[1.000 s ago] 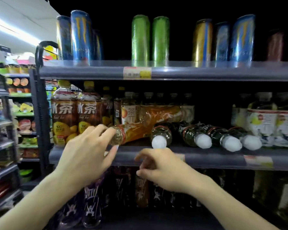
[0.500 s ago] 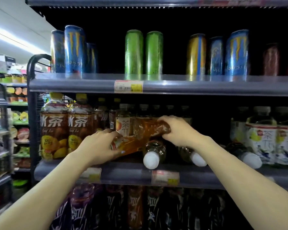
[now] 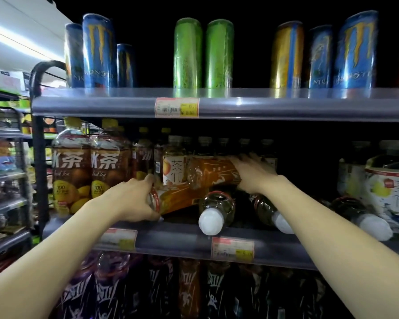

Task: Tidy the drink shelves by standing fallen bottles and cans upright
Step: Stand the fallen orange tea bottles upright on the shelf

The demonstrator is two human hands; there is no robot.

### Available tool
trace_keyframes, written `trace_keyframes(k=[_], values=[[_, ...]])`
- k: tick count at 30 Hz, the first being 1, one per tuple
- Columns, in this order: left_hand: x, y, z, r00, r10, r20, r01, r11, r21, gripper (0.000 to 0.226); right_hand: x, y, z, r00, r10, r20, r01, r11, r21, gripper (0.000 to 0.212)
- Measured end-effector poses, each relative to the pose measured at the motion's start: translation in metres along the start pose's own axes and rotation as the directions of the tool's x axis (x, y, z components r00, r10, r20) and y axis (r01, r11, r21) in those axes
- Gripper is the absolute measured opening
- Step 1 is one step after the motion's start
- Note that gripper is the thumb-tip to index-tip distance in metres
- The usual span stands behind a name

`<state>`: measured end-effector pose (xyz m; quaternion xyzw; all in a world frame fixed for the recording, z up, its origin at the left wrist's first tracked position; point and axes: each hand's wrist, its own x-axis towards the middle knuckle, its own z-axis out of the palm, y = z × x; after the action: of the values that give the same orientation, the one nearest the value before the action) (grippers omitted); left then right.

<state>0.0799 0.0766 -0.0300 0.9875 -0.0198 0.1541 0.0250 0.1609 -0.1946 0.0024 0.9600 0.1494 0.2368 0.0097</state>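
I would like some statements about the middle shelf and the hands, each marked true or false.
1. Both hands hold the orange bottle. True: the left hand grips its cap end, the right hand its base.
2. The orange bottle stands upright. False: it lies tilted across the shelf.
3. The white-capped bottle lies on its side, cap toward the camera. True.
4. The green cans have fallen over. False: they stand upright on the top shelf.

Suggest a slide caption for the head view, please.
Both hands, left and right, grip a fallen orange tea bottle on the middle shelf.
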Motion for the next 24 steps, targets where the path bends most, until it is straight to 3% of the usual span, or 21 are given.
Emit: trace_keyframes(k=[5,14,18,20,24], values=[[0.0,0.002,-0.003,0.999,-0.038,0.006,0.038,0.999,-0.029,0.104,-0.001,-0.004,0.0,0.998,0.006,-0.069,-0.009,0.999,-0.043,0.077],[-0.009,-0.003,-0.009,0.981,0.061,-0.187,-0.018,0.975,0.224,0.091,-0.013,0.005,-0.016,0.97,0.056,-0.237,-0.081,0.992,-0.097,0.06],[-0.016,-0.004,-0.036,0.884,0.272,-0.38,-0.075,0.886,0.458,0.078,-0.022,0.014,-0.023,0.952,0.068,-0.297,-0.087,0.995,-0.051,0.064],[-0.021,-0.003,-0.05,0.827,0.392,-0.404,-0.104,0.811,0.575,0.066,-0.027,0.02,-0.025,0.944,0.091,-0.318,-0.09,0.996,0.017,0.066],[-0.033,-0.007,-0.066,0.687,0.575,-0.444,-0.223,0.749,0.624,0.051,-0.042,0.034,-0.029,0.922,0.073,-0.38,-0.021,0.99,0.139,0.065]])
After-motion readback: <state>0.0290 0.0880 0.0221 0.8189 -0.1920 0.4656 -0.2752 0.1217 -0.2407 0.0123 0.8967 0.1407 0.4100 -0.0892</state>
